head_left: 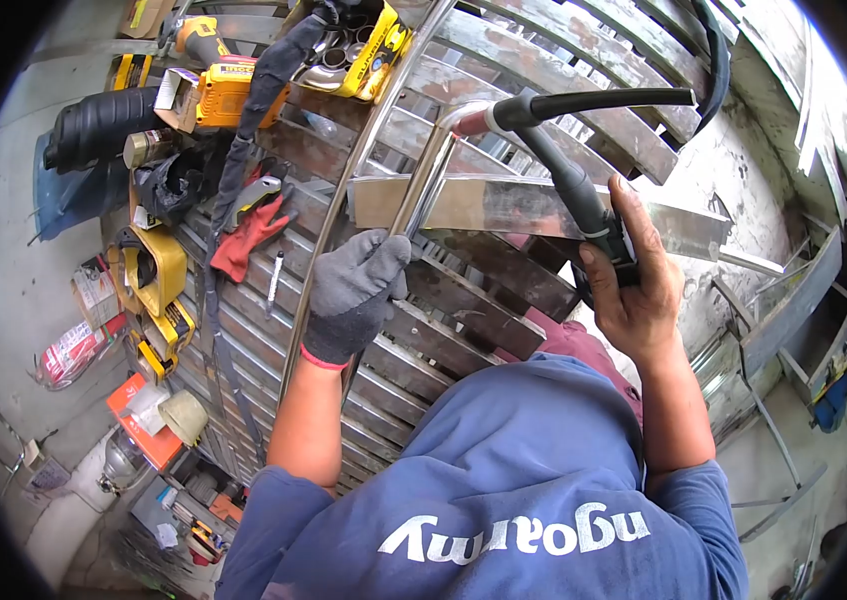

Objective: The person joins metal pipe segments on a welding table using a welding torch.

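My left hand (pixel 356 292), in a grey work glove with a red cuff, is closed around a narrow shiny metal tube (pixel 421 190). The tube points up and away from me, over a flat metal strip (pixel 528 207) lying crosswise. My bare right hand (pixel 640 280) grips the black handle of a TIG welding torch (pixel 571 178). At the torch head a long black back cap (pixel 613 101) sticks out to the right, and the pinkish cup (pixel 473 121) sits right at the tube's far end. Part of the handle is hidden behind my fingers.
Slatted metal bars (pixel 503 90) form the work surface, with a long metal rail (pixel 343 200) running along it. On the left lie a red glove (pixel 248 240), a white marker (pixel 275 278), a yellow power tool (pixel 226 90) and a yellow box of round metal parts (pixel 383 50).
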`<state>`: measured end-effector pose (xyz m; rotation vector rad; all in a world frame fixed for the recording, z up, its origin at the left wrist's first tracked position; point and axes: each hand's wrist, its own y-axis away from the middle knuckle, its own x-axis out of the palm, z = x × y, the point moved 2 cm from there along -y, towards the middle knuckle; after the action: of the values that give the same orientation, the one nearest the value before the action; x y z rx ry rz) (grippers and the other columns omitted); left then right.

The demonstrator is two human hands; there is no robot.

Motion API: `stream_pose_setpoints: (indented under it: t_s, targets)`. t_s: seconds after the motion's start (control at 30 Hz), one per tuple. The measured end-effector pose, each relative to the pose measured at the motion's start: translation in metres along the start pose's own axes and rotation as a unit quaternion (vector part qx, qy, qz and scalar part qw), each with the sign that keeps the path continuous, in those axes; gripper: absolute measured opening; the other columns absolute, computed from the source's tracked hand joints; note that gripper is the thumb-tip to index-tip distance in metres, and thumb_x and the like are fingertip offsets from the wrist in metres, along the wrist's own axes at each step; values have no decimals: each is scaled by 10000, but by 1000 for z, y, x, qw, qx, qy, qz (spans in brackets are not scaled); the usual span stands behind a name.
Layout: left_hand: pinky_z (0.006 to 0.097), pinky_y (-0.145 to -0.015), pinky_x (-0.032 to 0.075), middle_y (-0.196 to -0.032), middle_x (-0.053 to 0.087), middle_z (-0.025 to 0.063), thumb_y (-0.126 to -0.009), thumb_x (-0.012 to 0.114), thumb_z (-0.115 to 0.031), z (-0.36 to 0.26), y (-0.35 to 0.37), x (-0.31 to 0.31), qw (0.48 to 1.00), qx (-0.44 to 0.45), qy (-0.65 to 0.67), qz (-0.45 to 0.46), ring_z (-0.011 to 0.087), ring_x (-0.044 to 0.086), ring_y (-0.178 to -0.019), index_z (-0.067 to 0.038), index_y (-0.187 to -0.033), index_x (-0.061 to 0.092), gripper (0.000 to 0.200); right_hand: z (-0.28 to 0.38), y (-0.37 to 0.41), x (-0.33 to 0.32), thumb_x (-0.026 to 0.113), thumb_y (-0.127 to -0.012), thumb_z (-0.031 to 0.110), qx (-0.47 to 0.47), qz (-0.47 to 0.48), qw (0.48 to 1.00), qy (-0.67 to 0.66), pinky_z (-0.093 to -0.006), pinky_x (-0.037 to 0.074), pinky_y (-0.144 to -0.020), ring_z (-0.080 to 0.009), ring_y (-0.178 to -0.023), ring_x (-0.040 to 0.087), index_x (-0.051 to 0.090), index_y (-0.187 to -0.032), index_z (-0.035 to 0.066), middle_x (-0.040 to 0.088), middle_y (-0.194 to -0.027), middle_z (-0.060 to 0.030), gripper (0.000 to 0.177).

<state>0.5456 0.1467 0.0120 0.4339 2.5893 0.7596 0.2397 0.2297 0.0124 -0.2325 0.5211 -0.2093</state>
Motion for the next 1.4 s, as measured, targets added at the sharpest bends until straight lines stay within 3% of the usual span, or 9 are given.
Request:
stream_pose_setpoints:
  t_s: [0.3, 0.4, 0.57, 0.73, 1.4]
  targets:
    - [216, -461, 382, -641, 610, -21, -1089, 670, -438, 0, 0, 0, 1000, -6, 9, 1, 38, 507, -491, -30, -1038, 771, 423, 1, -1, -1, 757, -951, -13, -5, 17, 1000, 19, -444, 560, -1039, -427, -1280, 680, 562, -1510, -23, 672, -1448, -223, 592]
    - [215, -465, 387, -653, 623, -19, -1083, 680, -443, 1, 1, -1, 997, 80, -21, 3, 40, 506, -487, -24, -1068, 758, 427, 3, -2, -2, 748, -957, -19, -29, 24, 997, 68, -445, 559, -1044, -423, -1269, 685, 571, -1503, -24, 686, -1429, -210, 574]
    - [215, -488, 410, -687, 645, -16, -1030, 754, -466, 2, 0, -2, 1000, -22, 22, 3, 47, 540, -527, -23, -1105, 728, 451, 2, 1, -2, 753, -963, 10, 8, 9, 999, 35, -442, 545, -1082, -424, -1320, 668, 545, -1530, -12, 660, -1466, -233, 604]
    - [212, -487, 410, -688, 647, -14, -1027, 756, -469, 2, 0, -1, 999, -16, 28, 4, 48, 542, -524, -22, -1112, 733, 456, 1, 1, -2, 762, -964, 35, 17, 4, 1000, 11, -440, 532, -1104, -429, -1369, 637, 530, -1539, -17, 631, -1500, -252, 622]
    - [215, -483, 448, -703, 680, 18, -1057, 740, -360, 2, 1, 0, 999, -12, 28, -11, 61, 581, -536, 2, -1144, 750, 372, 0, 2, -2, 756, -964, 11, 11, 15, 1000, 21, -447, 552, -1073, -435, -1314, 668, 559, -1514, -13, 666, -1462, -223, 585]
